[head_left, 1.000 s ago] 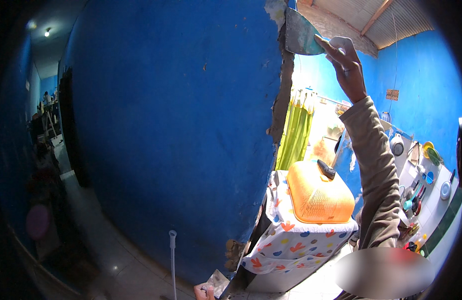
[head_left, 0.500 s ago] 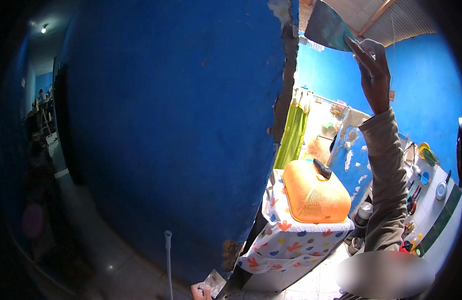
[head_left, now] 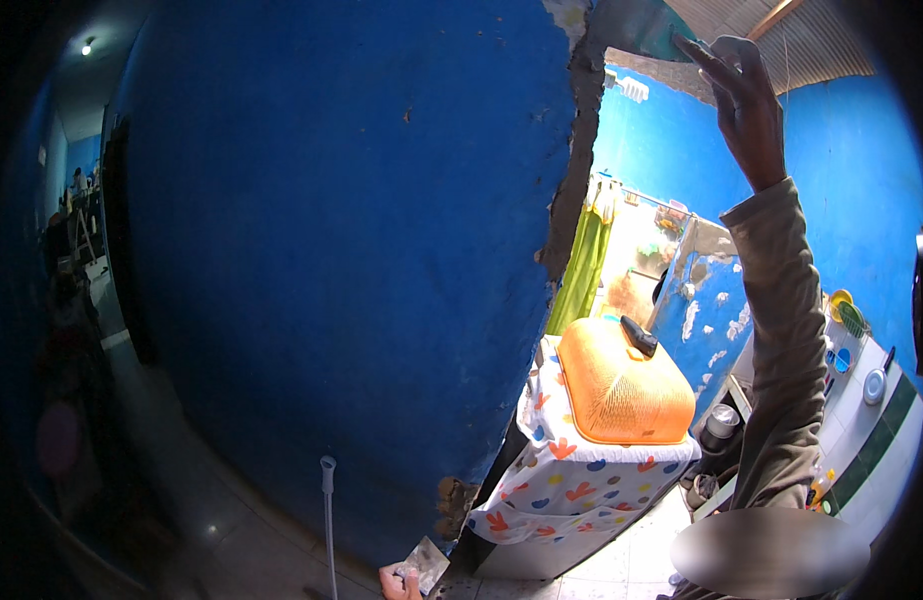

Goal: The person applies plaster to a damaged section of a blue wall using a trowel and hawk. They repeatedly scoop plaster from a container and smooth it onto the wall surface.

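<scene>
High at the upper right, my right hand [head_left: 750, 110] is closed around a broad-bladed scraper [head_left: 644, 30]. The blade, greyish teal, overlaps the rough bare edge [head_left: 579, 130] of the blue wall [head_left: 362, 230]; whether it touches cannot be told. My fingers hide the scraper's handle. At the bottom edge of the picture, my left hand [head_left: 397, 582] is closed on a flat greyish piece [head_left: 428, 565], whose kind is unclear. Just above that hand the wall's lower corner is broken open, with brown material [head_left: 456, 505] showing.
An orange plastic cover [head_left: 627, 385] with a black handle sits on a patterned cloth [head_left: 582, 490] over a white cabinet. A pale pole [head_left: 330, 530] stands by the wall. Beyond are a green curtain [head_left: 582, 265] and kitchen things along the right wall; a dark passage lies left.
My right hand has moved the scraper left and up, so its blade now overlaps the wall's edge. My left hand stays nearly in place. The whole view has shifted slightly.
</scene>
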`<action>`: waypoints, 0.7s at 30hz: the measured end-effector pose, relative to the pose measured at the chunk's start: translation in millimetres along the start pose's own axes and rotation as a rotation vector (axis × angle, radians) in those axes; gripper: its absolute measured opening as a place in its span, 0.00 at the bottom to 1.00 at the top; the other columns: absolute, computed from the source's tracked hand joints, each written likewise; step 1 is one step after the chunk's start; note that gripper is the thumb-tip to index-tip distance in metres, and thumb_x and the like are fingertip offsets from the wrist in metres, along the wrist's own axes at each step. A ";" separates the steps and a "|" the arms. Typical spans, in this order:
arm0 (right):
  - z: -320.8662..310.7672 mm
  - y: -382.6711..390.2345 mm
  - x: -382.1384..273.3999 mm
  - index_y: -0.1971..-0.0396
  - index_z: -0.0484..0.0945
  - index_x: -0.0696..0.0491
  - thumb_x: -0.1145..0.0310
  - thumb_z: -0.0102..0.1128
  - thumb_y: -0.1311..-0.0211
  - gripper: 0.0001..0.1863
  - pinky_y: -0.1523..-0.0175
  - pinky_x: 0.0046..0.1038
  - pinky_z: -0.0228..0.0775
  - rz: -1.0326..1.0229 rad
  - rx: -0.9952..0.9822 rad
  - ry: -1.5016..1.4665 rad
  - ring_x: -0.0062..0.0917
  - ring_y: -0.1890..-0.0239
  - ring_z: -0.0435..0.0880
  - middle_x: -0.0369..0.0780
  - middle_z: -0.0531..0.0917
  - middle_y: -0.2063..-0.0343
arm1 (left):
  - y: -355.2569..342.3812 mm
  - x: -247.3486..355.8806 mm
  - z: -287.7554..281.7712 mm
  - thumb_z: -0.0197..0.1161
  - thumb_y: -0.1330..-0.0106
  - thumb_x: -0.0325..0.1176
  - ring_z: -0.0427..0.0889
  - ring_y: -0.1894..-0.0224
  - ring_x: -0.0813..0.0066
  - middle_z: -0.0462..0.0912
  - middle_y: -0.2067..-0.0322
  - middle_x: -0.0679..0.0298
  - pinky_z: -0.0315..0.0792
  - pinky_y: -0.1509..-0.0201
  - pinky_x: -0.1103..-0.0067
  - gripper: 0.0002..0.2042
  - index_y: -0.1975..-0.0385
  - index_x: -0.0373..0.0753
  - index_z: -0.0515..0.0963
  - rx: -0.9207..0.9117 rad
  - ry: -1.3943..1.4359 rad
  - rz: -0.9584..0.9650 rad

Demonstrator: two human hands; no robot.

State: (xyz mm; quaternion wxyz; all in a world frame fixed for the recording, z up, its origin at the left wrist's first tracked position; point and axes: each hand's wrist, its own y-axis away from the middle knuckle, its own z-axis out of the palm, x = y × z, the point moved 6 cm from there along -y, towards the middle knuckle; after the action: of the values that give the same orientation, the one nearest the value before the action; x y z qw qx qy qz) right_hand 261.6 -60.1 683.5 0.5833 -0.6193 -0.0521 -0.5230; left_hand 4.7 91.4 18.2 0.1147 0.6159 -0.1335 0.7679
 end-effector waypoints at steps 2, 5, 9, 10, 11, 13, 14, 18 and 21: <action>-0.5 -8.0 3.7 0.44 0.78 0.33 0.79 0.60 0.39 0.27 0.53 0.32 0.80 -0.043 0.018 0.053 0.32 0.53 0.80 0.40 0.77 0.53 | -0.3 -2.7 -0.4 0.58 0.32 0.34 0.75 0.58 0.67 0.77 0.61 0.57 0.70 0.50 0.73 0.12 0.56 0.33 0.72 0.001 0.011 -0.004; -4.1 -15.5 9.2 0.44 0.78 0.32 0.79 0.60 0.39 0.27 0.53 0.31 0.79 -0.032 -0.001 0.120 0.31 0.53 0.80 0.40 0.77 0.52 | -1.0 -9.2 -1.3 0.59 0.32 0.35 0.75 0.58 0.66 0.77 0.61 0.57 0.70 0.50 0.73 0.13 0.55 0.33 0.72 0.011 0.019 0.019; -16.4 -17.3 14.1 0.45 0.79 0.34 0.79 0.60 0.39 0.26 0.52 0.28 0.78 0.039 0.019 0.091 0.30 0.54 0.80 0.40 0.77 0.52 | 0.1 -5.4 0.1 0.59 0.32 0.37 0.76 0.57 0.63 0.78 0.60 0.55 0.70 0.49 0.71 0.15 0.54 0.32 0.72 0.023 -0.020 0.046; -17.6 -15.7 10.8 0.45 0.79 0.34 0.79 0.60 0.39 0.26 0.52 0.28 0.78 0.034 0.028 0.050 0.30 0.54 0.80 0.40 0.76 0.53 | 0.2 -4.5 -1.3 0.59 0.32 0.38 0.76 0.56 0.62 0.78 0.59 0.55 0.69 0.48 0.70 0.16 0.54 0.32 0.72 0.034 -0.049 0.045; -19.3 -13.2 7.5 0.45 0.79 0.35 0.79 0.59 0.39 0.26 0.52 0.28 0.78 0.030 0.036 0.008 0.30 0.54 0.80 0.40 0.76 0.53 | 0.1 -5.2 -2.2 0.59 0.32 0.38 0.76 0.56 0.61 0.78 0.59 0.55 0.69 0.48 0.70 0.16 0.54 0.32 0.72 0.036 -0.036 0.051; -19.7 -9.5 7.0 0.45 0.80 0.36 0.80 0.59 0.39 0.25 0.51 0.29 0.78 -0.009 0.039 -0.023 0.31 0.54 0.80 0.40 0.76 0.53 | -0.7 -8.5 -2.1 0.59 0.32 0.39 0.76 0.56 0.60 0.78 0.59 0.54 0.69 0.48 0.69 0.16 0.54 0.32 0.72 0.031 -0.003 0.062; -18.7 -4.4 10.8 0.45 0.80 0.37 0.80 0.59 0.39 0.25 0.51 0.29 0.77 -0.043 0.033 -0.014 0.31 0.53 0.79 0.40 0.76 0.53 | -1.2 -9.3 -1.5 0.59 0.32 0.38 0.76 0.56 0.60 0.78 0.59 0.54 0.69 0.48 0.69 0.16 0.54 0.32 0.72 0.025 -0.001 0.069; -22.4 -1.2 -0.5 0.46 0.80 0.37 0.81 0.59 0.40 0.25 0.50 0.30 0.78 -0.093 -0.001 0.002 0.32 0.53 0.79 0.40 0.75 0.54 | -2.3 -9.5 0.6 0.59 0.32 0.37 0.76 0.57 0.61 0.78 0.61 0.55 0.70 0.49 0.70 0.15 0.55 0.32 0.72 -0.005 0.011 0.074; -19.8 -5.5 -11.9 0.45 0.79 0.36 0.81 0.59 0.39 0.26 0.50 0.31 0.78 -0.116 0.012 0.016 0.33 0.53 0.79 0.41 0.76 0.54 | -2.6 -5.8 -0.1 0.59 0.32 0.36 0.76 0.58 0.63 0.78 0.62 0.55 0.70 0.51 0.70 0.13 0.56 0.32 0.72 -0.008 0.002 0.082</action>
State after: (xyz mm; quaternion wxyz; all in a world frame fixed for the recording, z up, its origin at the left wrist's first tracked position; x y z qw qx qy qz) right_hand 241.0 -67.3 674.2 0.5563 -0.6075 -0.0866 -0.5604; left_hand 6.7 93.8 12.7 0.0859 0.6085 -0.1616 0.7721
